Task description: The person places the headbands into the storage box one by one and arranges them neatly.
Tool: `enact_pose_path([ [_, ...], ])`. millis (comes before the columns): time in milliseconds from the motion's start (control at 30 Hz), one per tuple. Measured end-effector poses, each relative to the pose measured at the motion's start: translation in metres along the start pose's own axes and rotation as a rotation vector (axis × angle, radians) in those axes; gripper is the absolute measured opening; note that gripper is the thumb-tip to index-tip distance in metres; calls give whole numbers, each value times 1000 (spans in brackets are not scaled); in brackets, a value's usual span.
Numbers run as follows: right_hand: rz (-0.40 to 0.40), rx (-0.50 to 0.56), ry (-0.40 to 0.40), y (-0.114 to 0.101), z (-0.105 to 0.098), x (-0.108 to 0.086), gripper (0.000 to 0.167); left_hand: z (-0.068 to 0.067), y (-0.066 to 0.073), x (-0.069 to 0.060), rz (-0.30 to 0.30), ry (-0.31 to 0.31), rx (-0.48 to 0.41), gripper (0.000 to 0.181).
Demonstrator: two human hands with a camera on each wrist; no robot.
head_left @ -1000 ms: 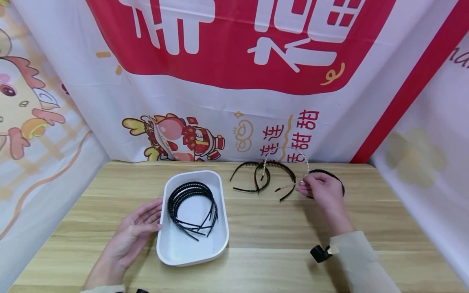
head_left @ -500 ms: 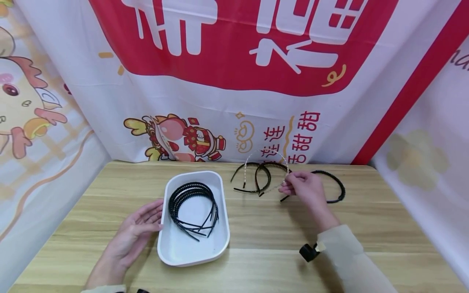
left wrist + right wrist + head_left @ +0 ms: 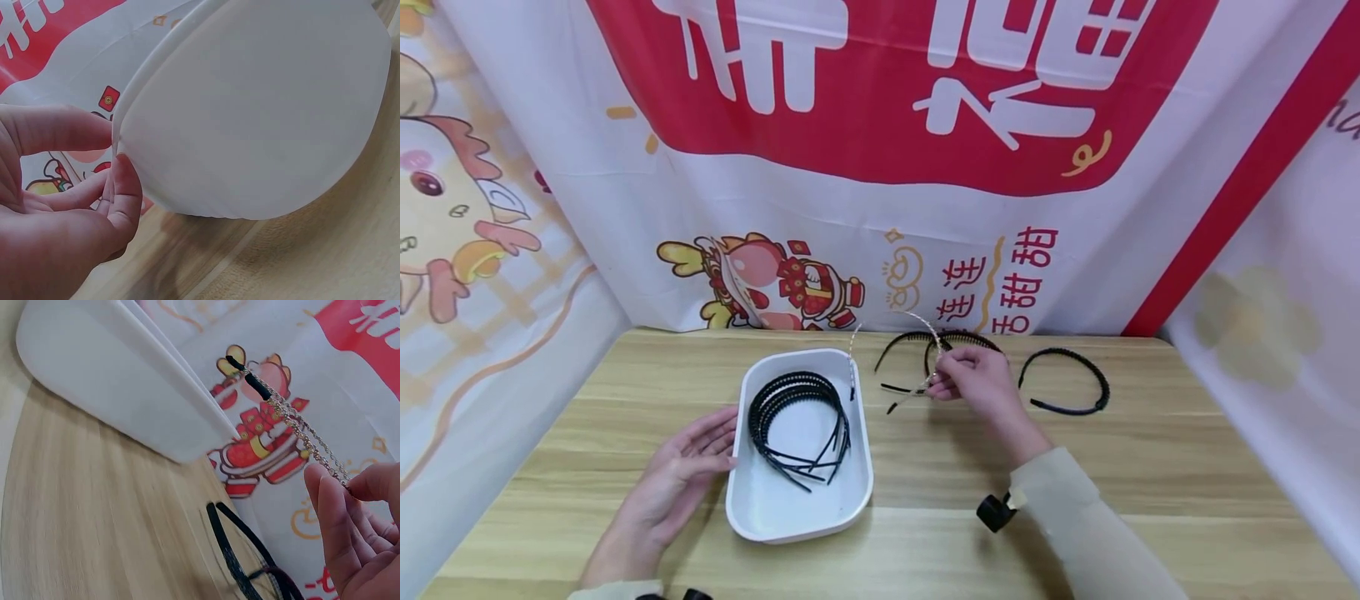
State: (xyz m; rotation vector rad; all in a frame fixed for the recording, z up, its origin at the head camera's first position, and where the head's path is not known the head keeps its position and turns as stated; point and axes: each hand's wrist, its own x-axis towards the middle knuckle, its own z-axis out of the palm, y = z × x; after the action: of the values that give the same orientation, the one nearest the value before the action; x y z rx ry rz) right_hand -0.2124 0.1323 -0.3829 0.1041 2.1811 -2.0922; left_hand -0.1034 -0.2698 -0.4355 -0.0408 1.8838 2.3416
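In the head view, right of centre, the right hand [image 3: 973, 381] pinches a thin chain [image 3: 299, 427] band, whose far tip overlaps the upper right rim of the white tray [image 3: 769, 515] – whether they touch, I cannot tell. The left hand [image 3: 679, 477], lower left, rests relaxed fingers against the tray's outer wall. Red writing on the cloth [image 3: 647, 208] includes 连连 and 甜甜; big white characters are cut off at the top edge. The right hand partly hides black bands [image 3: 1103, 383] on the tabletop [image 3: 925, 542].
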Motion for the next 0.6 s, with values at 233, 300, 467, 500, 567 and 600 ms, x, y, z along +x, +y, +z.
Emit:
enact_pose_path([
  [233, -29, -32, -75, -1, 19, 2, 20, 0, -1, 0, 26, -6, -18, 63],
  [300, -33, -64, -89, -2, 23, 3, 17, -1, -1, 0, 29, -7, -21, 63],
  [467, -32, -136, -136, -7, 31, 0, 15, 0, -1, 0, 27, -7, -21, 63],
  [500, -29, -150, -149, -8, 33, -1, 14, 0, -1, 0, 24, -5, -17, 63],
  [567, -28, -173, -173, -9, 37, -1, 14, 0, -1, 0, 22, -5, -14, 64],
  [600, -32, -187, -185, -10, 39, -1, 13, 0, -1, 0, 18, -1, -10, 64],
])
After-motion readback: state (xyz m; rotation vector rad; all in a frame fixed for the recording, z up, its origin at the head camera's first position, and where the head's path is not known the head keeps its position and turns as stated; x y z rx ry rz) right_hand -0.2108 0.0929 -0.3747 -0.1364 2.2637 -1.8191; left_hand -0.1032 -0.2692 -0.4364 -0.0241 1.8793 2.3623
